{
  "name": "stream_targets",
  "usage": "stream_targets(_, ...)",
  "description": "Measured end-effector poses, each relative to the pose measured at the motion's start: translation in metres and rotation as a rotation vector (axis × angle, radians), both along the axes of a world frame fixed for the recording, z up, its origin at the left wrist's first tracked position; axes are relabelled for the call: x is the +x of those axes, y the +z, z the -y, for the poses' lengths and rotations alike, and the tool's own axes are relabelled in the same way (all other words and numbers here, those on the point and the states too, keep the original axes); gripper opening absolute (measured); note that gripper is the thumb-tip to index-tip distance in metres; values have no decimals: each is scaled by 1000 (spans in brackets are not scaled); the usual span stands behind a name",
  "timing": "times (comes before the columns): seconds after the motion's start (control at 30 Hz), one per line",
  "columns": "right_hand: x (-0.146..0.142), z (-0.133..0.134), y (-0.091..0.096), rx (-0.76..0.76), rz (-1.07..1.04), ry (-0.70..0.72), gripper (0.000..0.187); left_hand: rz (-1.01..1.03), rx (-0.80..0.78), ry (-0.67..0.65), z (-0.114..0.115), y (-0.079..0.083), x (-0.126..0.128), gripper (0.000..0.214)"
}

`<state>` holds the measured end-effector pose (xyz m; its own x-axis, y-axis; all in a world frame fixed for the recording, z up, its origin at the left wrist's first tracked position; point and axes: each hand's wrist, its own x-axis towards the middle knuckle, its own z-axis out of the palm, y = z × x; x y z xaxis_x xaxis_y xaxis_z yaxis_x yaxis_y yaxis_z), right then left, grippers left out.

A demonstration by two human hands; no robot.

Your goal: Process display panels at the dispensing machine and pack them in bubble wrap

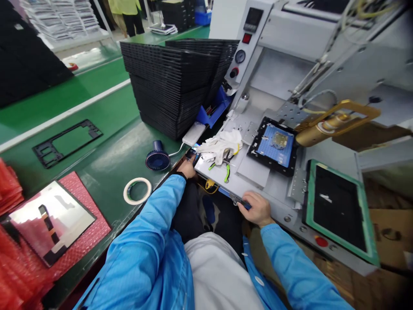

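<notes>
My left hand (188,168) is at the bench edge, a finger stretched onto a small dark device with a lit screen (194,151), perhaps a phone. My right hand (258,209) is closed round a blue-handled tool (245,205) at the machine's front edge; its kind is unclear. Between the hands, white gloves (221,145) lie on the machine table beside green-handled pliers (227,171). Farther right, a black frame fixture (256,148) holds a blue-filmed panel (274,144). A dark screen panel in a green frame (338,206) lies at the right.
Tall stacks of black trays (161,86) stand behind a small fan (157,157) and a white power bank (193,133). A tape roll (127,191) and a reflective panel (74,219) on red bubble wrap (103,226) are left. A brass cylinder (311,137) overhangs the fixture.
</notes>
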<state>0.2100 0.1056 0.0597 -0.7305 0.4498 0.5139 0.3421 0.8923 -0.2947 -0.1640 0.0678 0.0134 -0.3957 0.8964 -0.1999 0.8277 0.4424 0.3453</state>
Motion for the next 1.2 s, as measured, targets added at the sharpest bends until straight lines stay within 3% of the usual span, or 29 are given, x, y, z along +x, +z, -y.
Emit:
stream_targets(0.17, 1, 3, -16, -45, 51, -43, 11, -11, 15, -17, 5, 4, -3, 98)
stream_targets(0.33, 2, 3, -35, -73, 64, -59, 12, -107, 97, 54, 57, 1, 26, 81)
stream_targets(0.47, 5, -3, -45, -90, 43, -55, 13, -111, 227, -34, 96, -6, 42, 58)
stream_targets(0.6, 5, -8, -42, -129, 13, -15, 17, -115, 243, -61, 93, 9, 25, 43)
stream_targets(0.7, 1, -6, -22, -237, -18, 48, 20, -123, 237, -59, 71, 31, 2, 35)
stream_targets(0.83, -16, 0, 26, -301, 0, 175, 25, -88, 240, -75, 50, 55, -14, 25)
stream_targets(0.97, -58, -24, 73, -218, 74, 287, 22, 3, 274, -88, 45, 53, -13, 22)
stream_targets(1.03, -90, -58, 91, -249, 94, 169, 17, 56, 293, -116, 44, 45, -11, 23)
stream_targets(1.1, -124, -102, 105, -290, 167, -89, 14, 103, 307, -147, 44, 36, -10, 23)
stream_targets(1.2, -178, -170, 122, -290, 214, -309, 16, 154, 321, -180, 43, 25, -10, 22)
